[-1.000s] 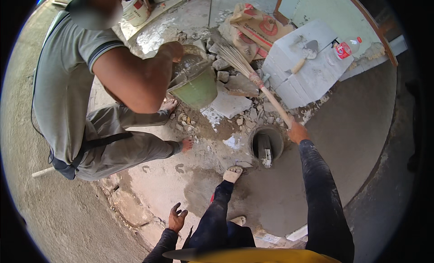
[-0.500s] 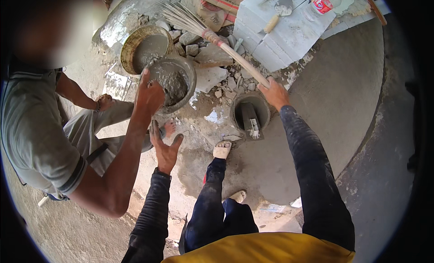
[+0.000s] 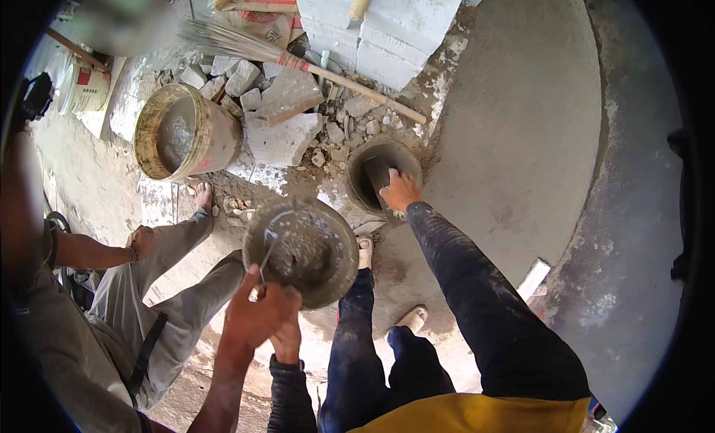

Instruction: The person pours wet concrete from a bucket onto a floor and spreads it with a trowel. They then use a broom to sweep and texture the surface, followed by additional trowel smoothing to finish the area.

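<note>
A round bucket of wet grey mortar (image 3: pixel 302 258) hangs in front of me, its wire handle gripped by a co-worker's hand (image 3: pixel 253 314). My left hand (image 3: pixel 287 342) is at the bucket's near side, partly behind that hand; its fingers are mostly hidden. My right hand (image 3: pixel 402 190) reaches into a second grey bucket (image 3: pixel 357 187) on the floor. Its fingers are closed on a long, flat grey plastering tool (image 3: pixel 378 176) that leans inside. Beyond it, a stick broom (image 3: pixel 350 84) lies across the rubble.
A dirty bucket (image 3: pixel 216 139) with grey liquid stands at left, beside broken stones (image 3: pixel 242 79). White blocks (image 3: pixel 391 31) and paper sacks (image 3: pixel 257 5) lie at the back. The co-worker's legs (image 3: pixel 186 284) are at left. Smooth grey floor (image 3: pixel 514 135) spreads right.
My right hand has let go of the broom, now lying on the rubble, and moved into the floor bucket. The co-worker has brought the mortar bucket nearer to my left hand.
</note>
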The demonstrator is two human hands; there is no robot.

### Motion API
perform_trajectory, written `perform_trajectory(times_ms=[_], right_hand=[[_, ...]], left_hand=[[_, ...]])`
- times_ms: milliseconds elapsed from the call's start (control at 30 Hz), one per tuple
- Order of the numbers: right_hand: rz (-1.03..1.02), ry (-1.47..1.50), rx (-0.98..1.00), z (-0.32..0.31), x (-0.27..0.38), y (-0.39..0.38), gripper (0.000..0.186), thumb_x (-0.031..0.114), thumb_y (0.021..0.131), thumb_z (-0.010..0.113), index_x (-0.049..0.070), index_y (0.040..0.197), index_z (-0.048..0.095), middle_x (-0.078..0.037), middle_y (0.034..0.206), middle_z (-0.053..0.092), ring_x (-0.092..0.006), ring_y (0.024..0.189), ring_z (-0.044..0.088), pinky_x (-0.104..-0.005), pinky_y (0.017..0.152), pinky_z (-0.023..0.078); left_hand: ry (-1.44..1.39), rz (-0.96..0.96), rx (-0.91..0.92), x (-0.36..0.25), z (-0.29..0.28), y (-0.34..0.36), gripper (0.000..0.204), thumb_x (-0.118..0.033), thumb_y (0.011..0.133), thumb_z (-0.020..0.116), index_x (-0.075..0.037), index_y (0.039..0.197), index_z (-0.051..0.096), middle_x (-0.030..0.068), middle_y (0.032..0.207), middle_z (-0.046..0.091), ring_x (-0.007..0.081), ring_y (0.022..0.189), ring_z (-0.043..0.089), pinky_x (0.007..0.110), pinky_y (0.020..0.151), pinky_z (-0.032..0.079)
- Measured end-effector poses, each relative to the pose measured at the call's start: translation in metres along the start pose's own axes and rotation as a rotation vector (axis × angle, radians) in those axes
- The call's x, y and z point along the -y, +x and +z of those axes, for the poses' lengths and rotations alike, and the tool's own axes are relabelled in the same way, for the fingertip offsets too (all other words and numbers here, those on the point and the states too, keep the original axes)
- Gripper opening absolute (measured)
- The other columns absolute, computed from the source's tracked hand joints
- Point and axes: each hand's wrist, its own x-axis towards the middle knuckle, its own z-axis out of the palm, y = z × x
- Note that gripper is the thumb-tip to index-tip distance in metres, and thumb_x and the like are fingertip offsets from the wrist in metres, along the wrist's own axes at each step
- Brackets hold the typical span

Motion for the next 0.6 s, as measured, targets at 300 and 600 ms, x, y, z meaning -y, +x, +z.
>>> perform_trajectory(times_ms=[300,600], right_hand=[[0.031,-0.01,-0.07,0.059,-0.051,0.015,0.048,0.019,0.09,0.063,0.005,0.135,0.055,-0.024,0.13,0.063,-0.0425,0.122,0.06,-0.0528,0.1,0.052],[0.175,0.665,-0.109,0.047,-0.15,-0.146,0.061,0.031,0.087,0.063,-0.006,0.136,0.056,-0.032,0.128,0.065,-0.0475,0.121,0.061,-0.0485,0.104,0.048]], left_hand=[[-1.368,-0.339,-0.075,-0.137,-0.031,-0.026,0.008,-0.015,0.096,0.07,-0.007,0.097,0.072,0.0097,0.096,0.061,0.0268,0.098,0.06,0.039,0.088,0.05],[-2.322,-1.107,0.422,-0.171,-0.064,0.012,0.024,-0.021,0.097,0.069,-0.004,0.081,0.065,-0.0005,0.073,0.053,0.0113,0.066,0.047,0.033,0.059,0.035]])
